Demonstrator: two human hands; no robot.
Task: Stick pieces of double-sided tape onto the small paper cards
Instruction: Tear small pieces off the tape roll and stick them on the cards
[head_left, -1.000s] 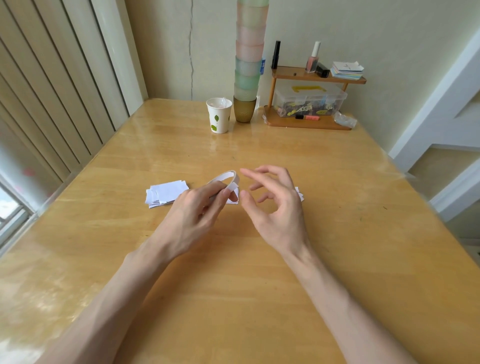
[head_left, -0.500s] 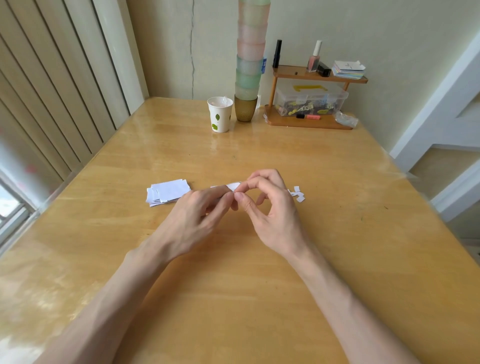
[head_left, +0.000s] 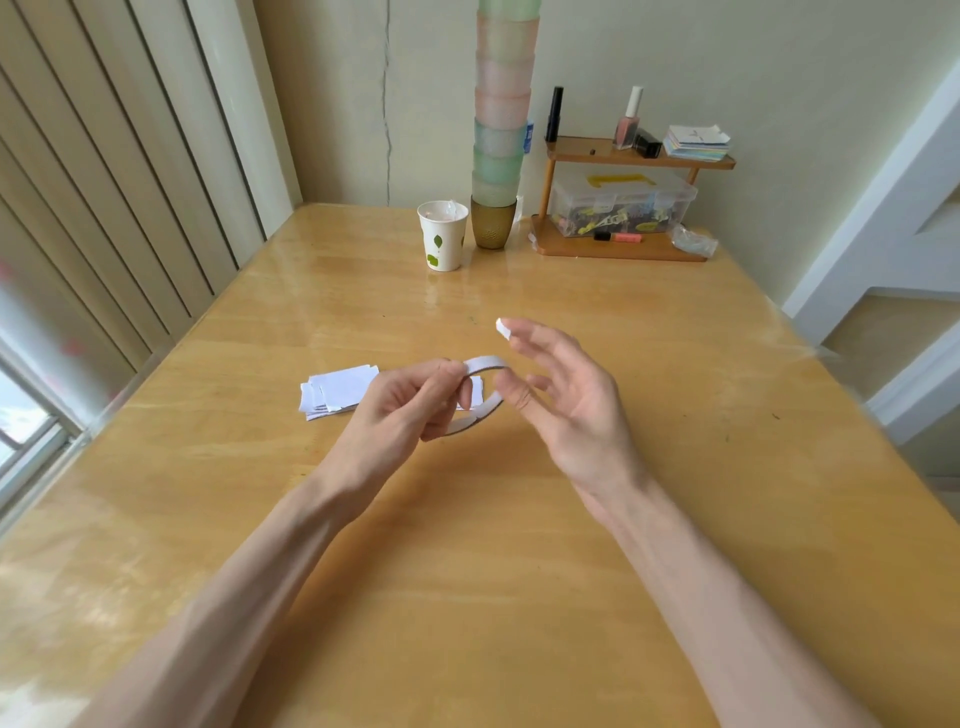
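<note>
One wide-angle, head-worn view looks forward and down along the wooden table (head_left: 493, 597) toward the far wall (head_left: 727, 62). It sits close above the left hand (head_left: 400, 410) and right hand (head_left: 566, 410), which lie mid-frame.

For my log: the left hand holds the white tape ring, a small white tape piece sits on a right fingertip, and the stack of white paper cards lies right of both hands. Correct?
One slip: the head view shows the stack of white paper cards left of the left hand. The white tape ring and the small white tape piece on the right hand are as stated.
</note>
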